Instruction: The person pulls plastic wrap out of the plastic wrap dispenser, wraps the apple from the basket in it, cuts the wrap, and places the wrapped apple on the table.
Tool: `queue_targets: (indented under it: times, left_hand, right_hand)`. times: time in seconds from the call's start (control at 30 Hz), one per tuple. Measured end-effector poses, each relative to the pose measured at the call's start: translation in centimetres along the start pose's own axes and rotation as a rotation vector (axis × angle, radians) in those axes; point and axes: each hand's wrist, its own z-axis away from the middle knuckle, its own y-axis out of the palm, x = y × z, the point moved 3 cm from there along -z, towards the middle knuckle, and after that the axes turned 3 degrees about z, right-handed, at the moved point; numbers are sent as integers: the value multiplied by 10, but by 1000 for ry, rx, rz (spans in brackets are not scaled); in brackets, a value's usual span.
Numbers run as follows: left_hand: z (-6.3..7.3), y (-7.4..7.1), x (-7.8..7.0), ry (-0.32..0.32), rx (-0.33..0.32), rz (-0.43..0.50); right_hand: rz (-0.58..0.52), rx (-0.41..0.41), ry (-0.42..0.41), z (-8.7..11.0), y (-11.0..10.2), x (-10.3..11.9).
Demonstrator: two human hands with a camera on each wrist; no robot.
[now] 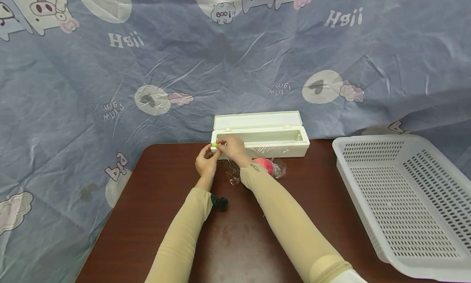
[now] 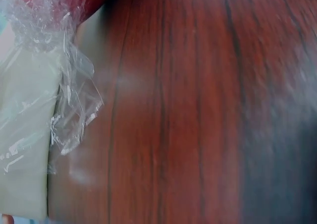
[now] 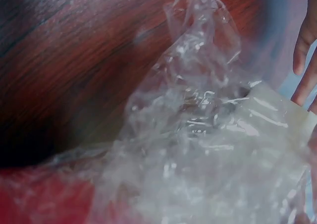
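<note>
A white cling film box point(image 1: 283, 151) stands at the table's far edge, its lid point(image 1: 257, 120) tipped back. At its front left corner sits a small bright green slider point(image 1: 214, 144). My left hand point(image 1: 207, 163) grips that corner between thumb and fingers. Reaching across the box front, my right hand point(image 1: 235, 148) pinches the slider with its fingertips. Clear film point(image 3: 198, 135) hangs crumpled from the box front. A round red thing point(image 1: 263, 164) lies before the box with film about it, partly hidden by the right forearm. Fingers point(image 3: 302, 55) show at the right wrist view's edge.
On the right stands a large white perforated basket point(image 1: 347, 180). A small black object point(image 1: 220, 203) shows beside the left forearm. The brown wooden table point(image 1: 235, 242) ends at a blue printed cloth point(image 1: 220, 70) behind the box.
</note>
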Motion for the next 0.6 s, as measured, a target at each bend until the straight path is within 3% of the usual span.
queue_targets:
  times: [0.6]
  left_hand:
    - [-2, 1, 0, -39, -24, -26]
  right_hand:
    - [-16, 38, 0, 2, -9, -3]
